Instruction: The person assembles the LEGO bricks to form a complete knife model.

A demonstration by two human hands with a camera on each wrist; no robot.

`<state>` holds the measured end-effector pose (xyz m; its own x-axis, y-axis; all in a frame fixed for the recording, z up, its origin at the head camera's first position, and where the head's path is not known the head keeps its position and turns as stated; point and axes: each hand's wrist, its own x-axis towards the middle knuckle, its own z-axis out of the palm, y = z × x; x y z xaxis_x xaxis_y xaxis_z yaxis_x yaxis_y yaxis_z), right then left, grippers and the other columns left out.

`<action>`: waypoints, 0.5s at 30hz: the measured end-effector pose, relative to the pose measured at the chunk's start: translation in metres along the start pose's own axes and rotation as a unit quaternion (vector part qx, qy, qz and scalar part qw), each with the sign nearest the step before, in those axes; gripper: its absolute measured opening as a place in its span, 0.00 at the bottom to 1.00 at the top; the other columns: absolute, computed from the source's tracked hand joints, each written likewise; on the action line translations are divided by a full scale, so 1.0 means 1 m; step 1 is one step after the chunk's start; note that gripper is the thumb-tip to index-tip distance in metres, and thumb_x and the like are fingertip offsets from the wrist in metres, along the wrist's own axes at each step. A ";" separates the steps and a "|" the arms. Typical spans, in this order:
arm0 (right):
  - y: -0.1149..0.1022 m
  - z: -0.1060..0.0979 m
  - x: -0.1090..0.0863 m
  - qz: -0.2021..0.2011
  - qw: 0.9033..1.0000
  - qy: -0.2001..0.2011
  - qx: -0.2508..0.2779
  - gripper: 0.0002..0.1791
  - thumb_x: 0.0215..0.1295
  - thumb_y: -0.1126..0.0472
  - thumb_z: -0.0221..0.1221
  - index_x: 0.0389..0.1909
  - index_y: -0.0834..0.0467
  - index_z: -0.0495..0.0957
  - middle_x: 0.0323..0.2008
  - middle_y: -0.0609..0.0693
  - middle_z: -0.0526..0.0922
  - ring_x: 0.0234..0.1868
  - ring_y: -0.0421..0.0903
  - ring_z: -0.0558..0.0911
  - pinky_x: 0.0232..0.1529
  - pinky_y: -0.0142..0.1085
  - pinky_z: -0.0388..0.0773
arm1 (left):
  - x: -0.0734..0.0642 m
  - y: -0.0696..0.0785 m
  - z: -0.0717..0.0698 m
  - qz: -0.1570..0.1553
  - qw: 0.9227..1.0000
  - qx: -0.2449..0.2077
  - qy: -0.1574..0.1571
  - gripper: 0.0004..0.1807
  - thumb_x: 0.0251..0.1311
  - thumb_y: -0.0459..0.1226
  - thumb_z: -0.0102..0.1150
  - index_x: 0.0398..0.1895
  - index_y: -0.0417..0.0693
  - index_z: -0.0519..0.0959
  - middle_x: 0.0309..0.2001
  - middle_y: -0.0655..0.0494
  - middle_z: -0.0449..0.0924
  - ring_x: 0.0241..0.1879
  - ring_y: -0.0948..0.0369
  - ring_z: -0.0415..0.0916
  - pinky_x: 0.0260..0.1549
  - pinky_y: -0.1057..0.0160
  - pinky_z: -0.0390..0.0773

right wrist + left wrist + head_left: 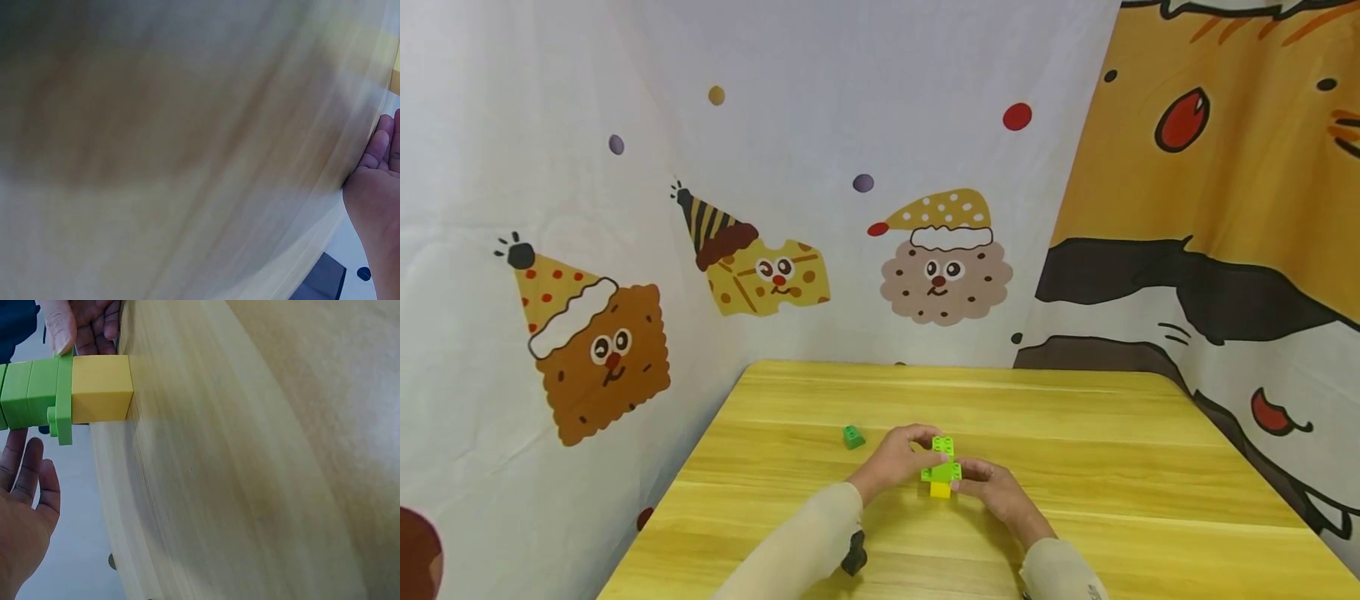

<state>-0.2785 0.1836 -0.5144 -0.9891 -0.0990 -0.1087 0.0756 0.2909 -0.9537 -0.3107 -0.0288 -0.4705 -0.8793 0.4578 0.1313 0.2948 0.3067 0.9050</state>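
A small tower of toy building bricks stands on the table: a yellow brick [940, 490] at the bottom, a wider thin green brick [64, 400] on it, and narrower light green bricks [943, 446] stacked above. My left hand [893, 460] pinches the upper green bricks, thumb in front and fingers behind. On the other side my right hand [1000, 493] pinches the right end of the wide brick, its thumb near the yellow brick. In the right wrist view, only part of the right hand [378, 194] shows at the edge, beside a sliver of yellow.
A darker green sloped brick [853, 437] lies on the wooden table [1075, 417], left of the tower and behind the left wrist. A printed cloth [820, 108] with cartoon figures hangs along the table's far side.
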 end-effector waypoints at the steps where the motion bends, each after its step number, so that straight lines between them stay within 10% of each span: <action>1: 0.000 0.000 0.000 0.000 1.000 0.001 -0.002 0.27 0.59 0.54 0.71 0.58 0.60 0.80 0.55 0.57 0.81 0.58 0.57 0.76 0.59 0.58 0.68 | 0.000 0.000 0.000 0.002 1.000 0.003 0.001 0.18 0.62 0.50 0.67 0.54 0.60 0.82 0.44 0.64 0.78 0.47 0.53 0.73 0.38 0.62 0.76; 15: 0.001 0.000 0.000 0.000 1.000 0.007 0.000 0.29 0.58 0.53 0.71 0.59 0.61 0.79 0.55 0.57 0.81 0.58 0.57 0.76 0.60 0.58 0.67 | 0.001 -0.011 0.006 0.015 1.000 -0.003 0.021 0.18 0.61 0.50 0.67 0.54 0.62 0.83 0.42 0.65 0.78 0.45 0.59 0.72 0.43 0.60 0.73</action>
<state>-0.2788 0.1833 -0.5151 -0.9907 -0.0861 -0.1055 0.0762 0.2916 -0.9535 -0.3126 -0.0269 -0.4828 -0.8850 0.4309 0.1761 0.3198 0.2878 0.9027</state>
